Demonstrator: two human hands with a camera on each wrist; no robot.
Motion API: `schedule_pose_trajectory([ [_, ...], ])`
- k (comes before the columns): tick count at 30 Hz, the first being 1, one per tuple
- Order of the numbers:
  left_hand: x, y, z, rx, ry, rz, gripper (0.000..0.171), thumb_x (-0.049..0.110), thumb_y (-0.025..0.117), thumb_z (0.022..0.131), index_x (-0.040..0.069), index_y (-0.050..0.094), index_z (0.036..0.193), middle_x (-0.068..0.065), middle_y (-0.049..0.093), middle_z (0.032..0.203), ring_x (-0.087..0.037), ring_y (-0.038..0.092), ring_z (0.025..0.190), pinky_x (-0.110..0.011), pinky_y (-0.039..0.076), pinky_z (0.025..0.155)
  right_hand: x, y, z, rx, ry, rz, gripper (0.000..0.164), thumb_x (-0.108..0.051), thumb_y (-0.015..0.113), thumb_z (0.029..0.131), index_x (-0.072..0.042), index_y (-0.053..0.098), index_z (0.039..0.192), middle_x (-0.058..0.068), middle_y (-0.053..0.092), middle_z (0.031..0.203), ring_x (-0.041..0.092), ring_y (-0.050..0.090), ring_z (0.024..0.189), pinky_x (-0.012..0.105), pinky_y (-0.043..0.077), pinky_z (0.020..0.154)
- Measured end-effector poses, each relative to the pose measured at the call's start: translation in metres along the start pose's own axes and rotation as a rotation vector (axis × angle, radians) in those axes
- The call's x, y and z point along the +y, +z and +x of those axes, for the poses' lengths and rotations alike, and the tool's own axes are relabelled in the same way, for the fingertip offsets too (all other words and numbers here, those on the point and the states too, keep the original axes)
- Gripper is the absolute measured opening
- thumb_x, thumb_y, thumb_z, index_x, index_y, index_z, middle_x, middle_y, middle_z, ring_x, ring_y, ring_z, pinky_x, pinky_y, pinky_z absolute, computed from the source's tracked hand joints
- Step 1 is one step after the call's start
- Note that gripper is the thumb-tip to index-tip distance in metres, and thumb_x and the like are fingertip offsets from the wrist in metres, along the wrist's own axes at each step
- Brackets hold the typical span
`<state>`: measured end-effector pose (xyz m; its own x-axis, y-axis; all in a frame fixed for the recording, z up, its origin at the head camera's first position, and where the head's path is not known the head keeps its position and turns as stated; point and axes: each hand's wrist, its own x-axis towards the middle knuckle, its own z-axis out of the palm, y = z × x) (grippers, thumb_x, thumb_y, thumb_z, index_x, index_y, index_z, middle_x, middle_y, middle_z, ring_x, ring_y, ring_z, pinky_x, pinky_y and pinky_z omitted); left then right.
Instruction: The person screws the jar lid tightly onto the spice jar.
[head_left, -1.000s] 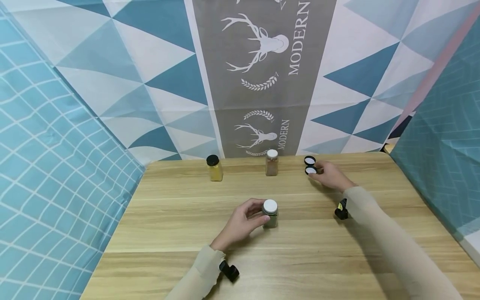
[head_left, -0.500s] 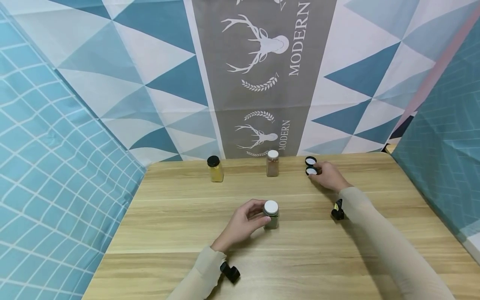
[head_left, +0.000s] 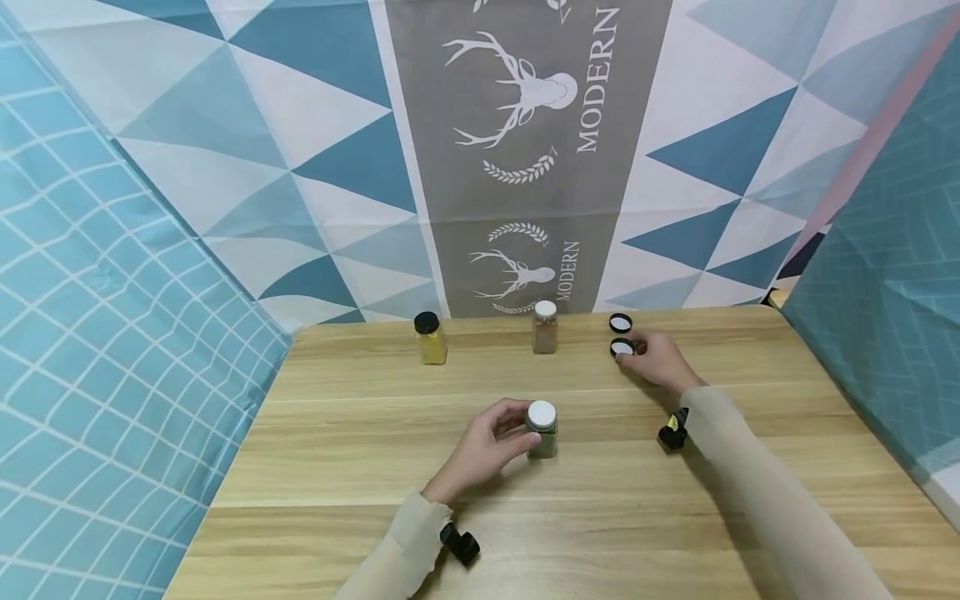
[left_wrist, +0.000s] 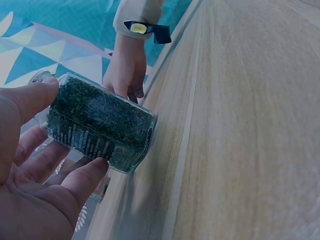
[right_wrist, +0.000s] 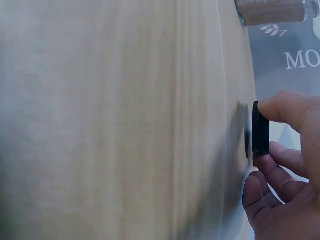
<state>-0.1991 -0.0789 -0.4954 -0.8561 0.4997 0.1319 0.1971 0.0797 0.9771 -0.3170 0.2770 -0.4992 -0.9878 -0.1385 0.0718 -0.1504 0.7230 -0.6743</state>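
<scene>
My left hand [head_left: 487,446] holds an upright square glass jar [head_left: 543,443] of dried green herbs, topped in white, on the table. In the left wrist view, thumb and fingers bracket the herb jar [left_wrist: 100,117], and printed text shows on its side. Toward the back right, my right hand [head_left: 662,362] pinches a round black lid [head_left: 622,348] whose white inside faces up. From the right wrist view, the pinched lid [right_wrist: 260,129] appears just off the tabletop, with a dark shape beside it. A second black lid [head_left: 620,322], also white inside up, lies behind the first.
A jar of yellow contents with a black lid [head_left: 431,340] stands at the back left of the wooden table [head_left: 360,467]. Farther right, near the back edge, is a white-topped jar of brown contents [head_left: 545,329]. Printed cloth [head_left: 330,167] hangs behind and at both sides.
The lid in my right hand has moved slightly toward me, opening a gap from the second lid. My left hand and the herb jar stay in place.
</scene>
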Motion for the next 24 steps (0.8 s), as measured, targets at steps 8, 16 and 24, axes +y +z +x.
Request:
schedule_pose_trajectory([
  [8,-0.001,-0.001,0.001,0.003,-0.005,0.001,0.043,0.014,0.074,0.096,0.010,0.060,0.137,-0.009,0.066,0.137,-0.025,0.062,0.130,-0.030,0.054,0.109,-0.002,0.000,-0.007,0.011,-0.015,-0.011,0.048,-0.019,0.071,0.096,0.007,0.060,0.135,0.027,0.066,0.120,0.037,0.062,0.106,0.046,0.057,0.085],
  [16,-0.001,-0.001,0.001,0.003,-0.008,0.008,0.043,0.016,0.075,0.096,0.012,0.061,0.137,-0.008,0.066,0.136,-0.025,0.062,0.129,-0.030,0.054,0.109,-0.012,-0.005,-0.016,-0.003,-0.025,0.023,0.051,-0.015,0.070,0.097,0.011,0.055,0.138,0.030,0.065,0.124,0.043,0.065,0.112,0.054,0.058,0.094],
  [24,-0.001,-0.001,0.000,0.000,-0.008,0.005,0.043,0.016,0.074,0.097,0.012,0.060,0.137,-0.009,0.066,0.136,-0.025,0.062,0.129,-0.031,0.054,0.109,-0.020,-0.007,-0.027,-0.002,-0.055,0.070,0.050,-0.013,0.069,0.098,0.008,0.055,0.140,0.028,0.065,0.128,0.041,0.064,0.114,0.050,0.057,0.095],
])
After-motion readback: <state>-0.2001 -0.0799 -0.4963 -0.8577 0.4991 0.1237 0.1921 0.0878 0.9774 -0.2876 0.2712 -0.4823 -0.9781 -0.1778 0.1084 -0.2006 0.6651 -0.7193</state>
